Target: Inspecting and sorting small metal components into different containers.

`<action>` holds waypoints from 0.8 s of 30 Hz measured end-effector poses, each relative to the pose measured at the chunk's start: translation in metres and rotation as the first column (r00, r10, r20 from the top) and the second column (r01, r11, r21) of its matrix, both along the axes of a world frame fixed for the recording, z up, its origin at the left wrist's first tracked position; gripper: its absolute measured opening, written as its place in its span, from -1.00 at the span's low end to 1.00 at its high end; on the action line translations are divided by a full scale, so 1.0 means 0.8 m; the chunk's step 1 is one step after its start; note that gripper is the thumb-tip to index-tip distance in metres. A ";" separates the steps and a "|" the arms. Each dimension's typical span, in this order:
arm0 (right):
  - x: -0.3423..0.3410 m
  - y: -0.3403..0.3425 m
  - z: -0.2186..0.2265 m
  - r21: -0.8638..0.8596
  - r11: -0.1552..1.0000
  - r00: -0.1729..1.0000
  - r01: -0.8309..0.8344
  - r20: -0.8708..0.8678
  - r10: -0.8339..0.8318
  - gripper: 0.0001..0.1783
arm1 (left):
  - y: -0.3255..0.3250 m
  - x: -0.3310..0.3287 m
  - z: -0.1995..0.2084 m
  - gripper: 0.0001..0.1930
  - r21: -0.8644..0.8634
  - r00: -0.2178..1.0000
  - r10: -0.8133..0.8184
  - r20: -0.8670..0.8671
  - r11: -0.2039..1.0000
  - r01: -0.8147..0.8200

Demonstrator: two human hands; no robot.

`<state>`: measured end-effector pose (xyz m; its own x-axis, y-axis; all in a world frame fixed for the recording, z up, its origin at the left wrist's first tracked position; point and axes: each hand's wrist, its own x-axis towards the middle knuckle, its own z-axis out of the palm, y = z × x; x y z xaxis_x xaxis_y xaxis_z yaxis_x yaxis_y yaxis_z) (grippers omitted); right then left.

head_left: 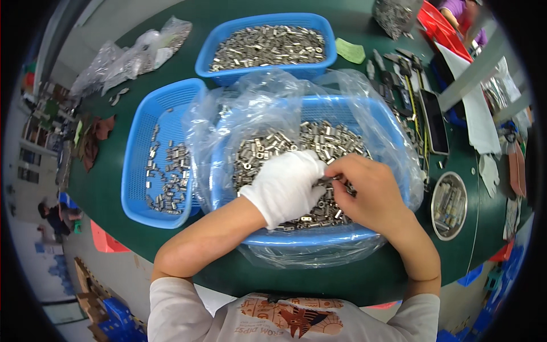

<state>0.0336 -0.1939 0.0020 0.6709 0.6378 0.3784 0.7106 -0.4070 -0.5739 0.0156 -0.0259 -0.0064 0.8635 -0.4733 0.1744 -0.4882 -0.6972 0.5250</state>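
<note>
A: Largest first, please.
B: Green table [222, 272], with a near edge close in front of the shirt [285, 325]. On top, three blue baskets: the middle basket [310, 237] under both hands, the far basket [228, 75] just behind, the left basket [176, 121] alongside.
A: And around the middle basket?
B: Clear bag [259, 91], draped over the rim at the back and both sides, and hanging below the front.
A: Open room?
B: In front, a bare strip of table between the hanging bag and the near edge. On the right, more bare green, as far as the steel bowl [447, 234]. Tighter on the left: left basket right up against the bag. Tools [405, 70] crowded in at back right, beyond the bag.
A: How full?
B: Middle basket, thickly covered with metal parts [256, 151]. Far basket, heaped with similar parts; left basket, thinly scattered, with bare floor in plain sight.
A: Now the hands.
B: Left hand [286, 185], in a white glove, half closed, with fingertips right beside the right hand's; clamped on anything or not, cannot tell. Right hand [367, 188], bare, pinched thumb to forefinger.
A: On what?
B: On one small metal piece [329, 179], dark grey, partly hidden by fingers.
A: Where exactly?
B: Between the two hands, just above the parts in the middle basket. Touching the glove or just short of it, too small to tell.
</note>
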 end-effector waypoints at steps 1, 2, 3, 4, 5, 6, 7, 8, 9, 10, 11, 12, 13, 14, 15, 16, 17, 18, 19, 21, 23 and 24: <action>0.001 -0.003 0.000 0.056 0.998 1.000 0.014 -0.024 -0.013 -0.82 | -0.003 0.001 0.002 -0.82 0.005 0.999 0.031 -0.045 1.000 -0.031; 0.004 -0.005 -0.001 0.110 0.994 0.998 0.029 -0.050 -0.024 -0.82 | -0.006 0.005 0.002 -0.82 0.010 0.998 0.044 -0.034 0.999 -0.044; 0.005 -0.004 0.000 0.147 0.989 1.000 0.024 -0.007 -0.023 -0.79 | -0.006 0.007 0.003 -0.83 -0.039 0.999 0.037 0.017 0.999 -0.036; 0.006 -0.004 0.003 0.151 0.989 1.000 0.006 0.011 -0.008 -0.79 | -0.006 0.008 0.005 -0.84 -0.087 0.997 0.031 0.069 0.996 -0.025; 0.006 -0.002 0.005 0.172 0.985 1.000 0.029 -0.009 -0.028 -0.77 | -0.004 0.008 0.007 -0.84 -0.102 0.998 0.038 0.051 0.994 -0.033; 0.007 0.004 0.005 0.194 0.980 0.999 0.040 -0.027 -0.036 -0.75 | 0.002 0.008 0.004 -0.85 -0.097 0.997 0.061 0.055 0.994 -0.055; 0.009 0.007 0.005 0.201 0.979 1.000 0.030 -0.015 -0.027 -0.72 | 0.005 0.009 0.002 -0.86 -0.095 0.996 0.065 0.063 0.994 -0.059; 0.009 0.011 0.009 0.205 0.979 1.000 -0.016 0.016 0.013 -0.72 | 0.009 0.010 -0.001 -0.86 -0.093 0.994 0.078 0.070 0.993 -0.071; 0.004 0.020 0.013 0.210 0.977 0.999 0.029 -0.051 -0.018 -0.71 | 0.016 0.004 -0.006 -0.86 -0.101 0.990 0.128 0.063 0.988 -0.121; -0.001 0.028 0.018 0.212 0.975 0.994 0.059 -0.108 -0.037 -0.71 | 0.020 -0.003 0.004 -0.86 -0.088 0.987 0.159 -0.007 0.983 -0.159; -0.001 0.025 0.012 0.150 0.988 0.998 0.024 -0.066 -0.014 -0.68 | 0.021 -0.007 0.008 -0.79 0.001 0.982 0.170 -0.084 0.985 -0.170; 0.004 0.019 0.003 0.090 0.996 1.000 -0.016 -0.018 0.018 -0.66 | 0.020 -0.003 0.009 -0.78 -0.029 0.973 0.133 -0.187 0.990 -0.141; 0.003 0.014 0.001 0.116 0.993 0.999 0.016 -0.039 -0.012 -0.64 | 0.010 0.000 0.005 -0.80 -0.091 0.978 0.156 -0.141 0.981 -0.169; 0.003 0.009 0.001 0.136 0.989 0.997 0.050 -0.068 -0.041 -0.63 | 0.004 0.006 0.014 -0.82 -0.039 0.968 0.148 -0.201 0.987 -0.159; 0.000 0.008 0.003 0.154 0.986 0.996 0.071 -0.062 -0.062 -0.68 | 0.001 0.003 0.012 -0.83 -0.080 0.967 0.181 -0.179 0.977 -0.198; 0.004 0.000 0.000 0.153 0.980 0.991 0.129 -0.058 -0.121 -0.73 | -0.002 0.006 0.017 -0.81 -0.036 0.973 0.162 -0.162 0.985 -0.170; 0.012 -0.018 -0.015 0.173 0.973 0.988 0.153 -0.011 -0.154 -0.70 | -0.007 0.013 0.012 -0.81 0.031 0.985 0.117 -0.124 0.993 -0.114; 0.017 -0.022 -0.017 0.200 0.966 0.984 0.167 0.028 -0.176 -0.67 | -0.007 0.006 0.015 -0.80 0.029 0.983 0.148 -0.108 0.989 -0.146; 0.007 -0.011 0.002 0.126 0.975 0.983 0.181 -0.026 -0.179 -0.62 | -0.004 0.002 0.004 -0.78 0.052 0.982 0.175 -0.076 0.984 -0.171; -0.012 -0.007 0.052 0.072 0.985 0.987 0.158 0.024 -0.160 -0.60 | -0.009 0.008 -0.002 -0.76 0.128 0.957 0.263 -0.126 0.961 -0.247; -0.032 0.003 0.108 0.224 0.971 0.967 -0.082 0.255 0.023 -0.57 | -0.008 0.004 0.005 -0.74 0.207 0.953 0.276 -0.125 0.947 -0.247; -0.045 0.015 0.135 0.387 0.890 0.931 -0.242 0.352 0.100 -0.58 | -0.005 0.004 -0.004 -0.72 0.095 0.946 0.286 -0.155 0.957 -0.274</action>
